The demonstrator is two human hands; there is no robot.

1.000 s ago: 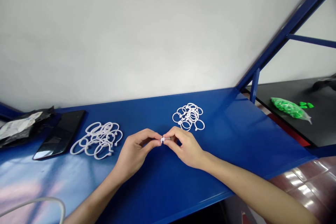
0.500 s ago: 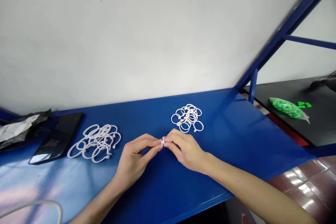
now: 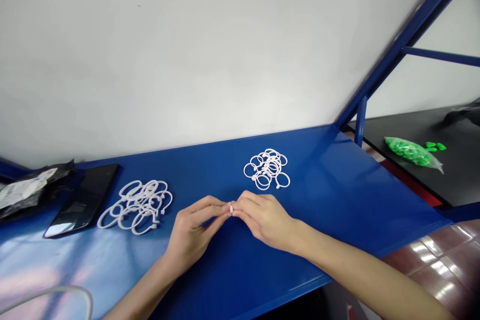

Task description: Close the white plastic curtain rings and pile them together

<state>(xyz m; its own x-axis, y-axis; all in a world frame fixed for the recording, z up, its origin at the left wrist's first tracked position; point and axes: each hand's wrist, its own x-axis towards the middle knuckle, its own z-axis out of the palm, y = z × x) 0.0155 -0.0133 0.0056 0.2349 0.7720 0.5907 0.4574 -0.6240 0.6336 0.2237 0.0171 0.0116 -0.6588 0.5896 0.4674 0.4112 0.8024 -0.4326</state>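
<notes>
My left hand and my right hand meet fingertip to fingertip over the blue shelf. Both pinch one small white plastic ring, of which only a bit shows between the fingers. A heap of larger white open rings lies to the left of my left hand. A tighter heap of white rings lies just beyond my right hand.
A black phone and a black packet lie at the far left. A white cable curves at the lower left. To the right, a black table holds a bag of green pieces. A blue frame post slants up.
Both hands have sunk slightly toward the shelf while staying pinched together on the ring. The view has shifted a little.
</notes>
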